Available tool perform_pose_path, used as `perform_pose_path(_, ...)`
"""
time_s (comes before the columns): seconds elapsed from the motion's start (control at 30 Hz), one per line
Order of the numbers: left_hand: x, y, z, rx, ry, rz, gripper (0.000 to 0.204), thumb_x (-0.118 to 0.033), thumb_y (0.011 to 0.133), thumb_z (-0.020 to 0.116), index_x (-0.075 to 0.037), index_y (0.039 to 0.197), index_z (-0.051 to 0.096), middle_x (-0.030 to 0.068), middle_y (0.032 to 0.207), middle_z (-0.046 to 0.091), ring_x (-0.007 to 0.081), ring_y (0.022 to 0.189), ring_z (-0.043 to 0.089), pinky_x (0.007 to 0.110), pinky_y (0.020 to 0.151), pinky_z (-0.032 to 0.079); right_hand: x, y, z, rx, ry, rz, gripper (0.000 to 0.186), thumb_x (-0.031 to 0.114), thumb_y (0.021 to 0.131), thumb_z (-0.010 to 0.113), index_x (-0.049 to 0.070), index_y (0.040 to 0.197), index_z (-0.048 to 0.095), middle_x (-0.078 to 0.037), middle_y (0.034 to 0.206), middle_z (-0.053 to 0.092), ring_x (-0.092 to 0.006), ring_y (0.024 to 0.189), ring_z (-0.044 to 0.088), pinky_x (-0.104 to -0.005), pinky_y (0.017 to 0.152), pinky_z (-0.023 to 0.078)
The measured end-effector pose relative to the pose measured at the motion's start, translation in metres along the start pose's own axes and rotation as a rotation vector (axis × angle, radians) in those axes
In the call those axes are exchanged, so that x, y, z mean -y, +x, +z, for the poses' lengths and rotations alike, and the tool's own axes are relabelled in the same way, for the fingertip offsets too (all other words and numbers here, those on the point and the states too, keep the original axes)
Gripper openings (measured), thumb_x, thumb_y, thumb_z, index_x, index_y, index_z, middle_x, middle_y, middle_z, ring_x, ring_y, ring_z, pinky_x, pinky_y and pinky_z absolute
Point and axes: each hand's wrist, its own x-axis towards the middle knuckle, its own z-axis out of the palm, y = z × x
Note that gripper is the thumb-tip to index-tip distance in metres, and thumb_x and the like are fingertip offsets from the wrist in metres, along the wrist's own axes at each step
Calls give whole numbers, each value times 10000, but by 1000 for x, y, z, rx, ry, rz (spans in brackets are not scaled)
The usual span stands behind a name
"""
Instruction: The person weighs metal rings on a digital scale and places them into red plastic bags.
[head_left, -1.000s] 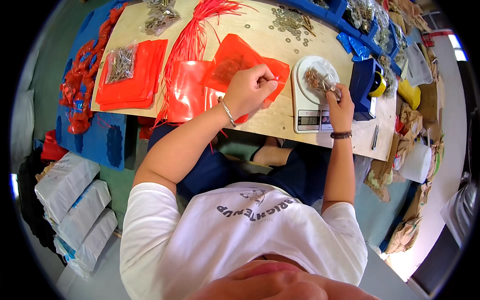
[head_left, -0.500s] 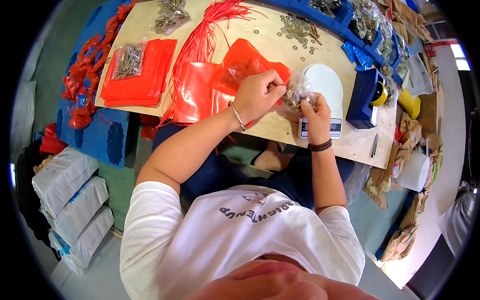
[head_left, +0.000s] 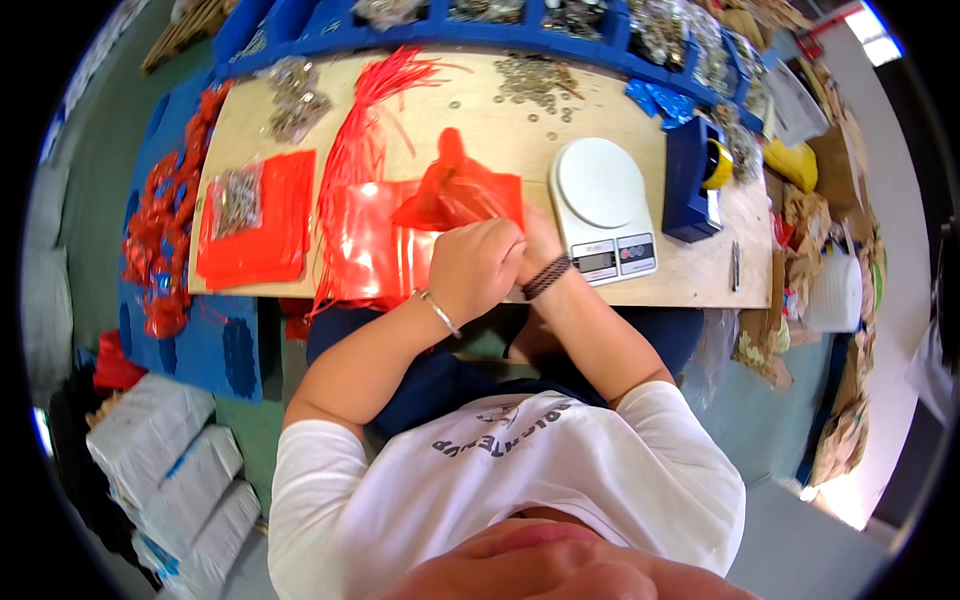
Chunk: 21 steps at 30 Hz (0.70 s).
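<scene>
My left hand (head_left: 475, 262) is closed at the near edge of an upright, crumpled red plastic bag (head_left: 465, 195). Right behind it my right hand (head_left: 541, 236) reaches toward the bag's mouth, its fingers hidden by the bag and my left hand. The clear bag of metal hardware is not visible now. Beneath the crumpled bag, flat red plastic bags (head_left: 375, 240) lie at the table's front edge. A white digital scale (head_left: 603, 190) stands just right of my hands, nothing on its round plate.
Left on the table, a clear hardware packet (head_left: 238, 200) lies on stacked red bags (head_left: 270, 255), near red plastic strips (head_left: 365, 115). Loose washers (head_left: 535, 80) lie toward blue bins (head_left: 590, 48). A blue tape dispenser (head_left: 690, 185) and a pen (head_left: 735, 266) sit at right.
My right hand has moved left from beside the scale to the red bag, and the clear hardware packet it held has gone from sight. The red bag now stands up, bulging. The view has shifted.
</scene>
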Motion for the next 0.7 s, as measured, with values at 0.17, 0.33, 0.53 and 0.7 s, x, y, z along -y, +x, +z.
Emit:
perform_pose_path(0.17, 14, 10, -10, -91, -50, 6, 74, -85, 799, 619, -24, 782, 581, 108, 674, 580, 252, 601, 583, 328, 564, 461, -18, 13, 1, -67, -240, -207, 260, 179, 941, 425, 56, 1132, 553, -127, 1090, 623, -248, 975, 601, -382, 855, 494)
perform_pose_path(0.33, 25, 27, -11, -112, -284, -234, 63, -79, 820, 612, -21, 827, 588, 68, 697, 562, 183, 637, 551, 283, 609, 450, 12, 22, 7, -12, -2083, -393, 166, 143, 792, 563, 56, 901, 652, -144, 842, 658, -295, 843, 633, -396, 764, 506)
perform_pose_path(0.53, 65, 42, 16, -92, -183, -83, 111, -112, 834, 582, -6, 845, 548, 164, 1106, 540, 279, 1018, 529, 340, 881, 420, 35, 18, 27, -170, -2633, -39, 164, 229, 787, 584, 89, 794, 669, -118, 851, 675, -266, 847, 639, -384, 748, 507)
perform_pose_path(0.7, 85, 47, 19, -56, -449, -405, 115, -120, 886, 531, -5, 876, 529, 161, 1155, 544, 258, 1051, 534, 333, 912, 409, 36, -25, 27, -220, -2457, -363, 277, 322, 844, 538, 74, 931, 626, -115, 886, 648, -279, 833, 634, -409, 707, 510)
